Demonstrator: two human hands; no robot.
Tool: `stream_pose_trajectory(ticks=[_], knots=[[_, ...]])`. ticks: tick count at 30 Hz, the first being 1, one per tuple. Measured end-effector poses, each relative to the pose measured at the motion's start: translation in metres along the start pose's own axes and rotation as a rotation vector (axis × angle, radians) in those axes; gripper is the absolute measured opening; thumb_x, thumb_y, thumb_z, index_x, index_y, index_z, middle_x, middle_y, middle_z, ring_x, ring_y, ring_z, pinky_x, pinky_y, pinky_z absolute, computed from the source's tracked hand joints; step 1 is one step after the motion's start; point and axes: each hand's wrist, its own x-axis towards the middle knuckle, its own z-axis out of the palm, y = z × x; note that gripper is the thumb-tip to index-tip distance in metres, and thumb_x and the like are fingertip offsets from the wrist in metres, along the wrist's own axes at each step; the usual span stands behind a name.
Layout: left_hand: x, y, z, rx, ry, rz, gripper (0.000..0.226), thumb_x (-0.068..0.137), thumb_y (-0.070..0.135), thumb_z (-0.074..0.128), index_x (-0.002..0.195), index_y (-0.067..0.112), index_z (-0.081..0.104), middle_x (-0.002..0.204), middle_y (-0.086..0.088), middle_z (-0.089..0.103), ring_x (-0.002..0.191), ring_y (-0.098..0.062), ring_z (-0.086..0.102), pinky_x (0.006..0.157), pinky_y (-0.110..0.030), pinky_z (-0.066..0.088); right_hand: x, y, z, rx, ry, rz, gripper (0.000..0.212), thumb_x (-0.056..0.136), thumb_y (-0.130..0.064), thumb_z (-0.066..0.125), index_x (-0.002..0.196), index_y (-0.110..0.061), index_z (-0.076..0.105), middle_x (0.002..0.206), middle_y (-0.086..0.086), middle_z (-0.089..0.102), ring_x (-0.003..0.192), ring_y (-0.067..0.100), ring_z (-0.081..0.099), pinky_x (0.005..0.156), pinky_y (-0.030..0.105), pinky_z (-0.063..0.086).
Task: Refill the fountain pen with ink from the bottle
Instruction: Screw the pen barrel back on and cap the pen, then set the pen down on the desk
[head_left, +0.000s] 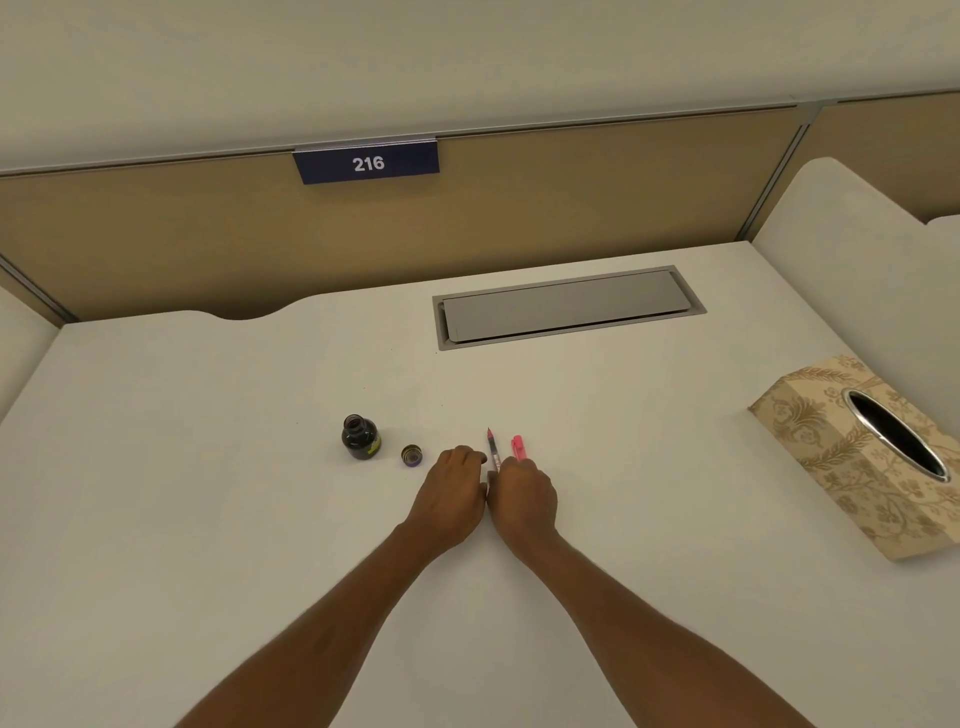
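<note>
Pinching the pen by its near end, right hand fingers curl; left hand curls alongside, hold unclear; nib points away.

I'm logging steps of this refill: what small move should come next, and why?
Probably carry the pen left and dip its tip into the ink bottle: it stands open, lid beside it, the pink cap lies off the pen, and left hand and right hand are at its near end.

Patterned tissue box, "216" sign
</note>
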Motion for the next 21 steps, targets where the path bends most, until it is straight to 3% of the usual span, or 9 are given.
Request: stream_pose_trajectory(ticks=[11,16,21], knots=[[-0.004,-0.005,-0.005,0.03,-0.006,0.074,0.038,0.084,0.003,0.049,0.121,0.003,0.051,0.12,-0.015,0.055,0.11,-0.032,0.05,0.094,-0.038,0.04,-0.001,-0.001,0.002,0.047,0.036,0.011,0.029,0.095,-0.029,0.047,0.108,-0.005,0.056,0.114,0.013,0.063,0.092,0.028,0.064,0.073,0.032,0.049],[-0.007,0.0,-0.007,0.034,0.028,0.116,0.037,0.083,0.002,0.05,0.12,0.002,0.052,0.119,-0.016,0.056,0.109,-0.032,0.05,0.094,-0.038,0.041,-0.005,0.004,-0.004,0.074,0.077,0.025,0.043,0.095,-0.034,0.046,0.128,-0.006,0.046,0.109,0.013,0.062,0.097,0.028,0.061,0.078,0.033,0.048],[-0.009,0.011,-0.011,0.045,0.087,0.181,0.037,0.076,-0.004,0.055,0.114,-0.002,0.056,0.108,-0.019,0.061,0.098,-0.037,0.056,0.086,-0.039,0.046,-0.015,0.009,-0.009,0.211,0.111,-0.075,0.051,0.091,-0.023,0.052,0.134,0.0,0.037,0.118,0.015,0.054,0.109,0.029,0.053,0.086,0.034,0.046]])
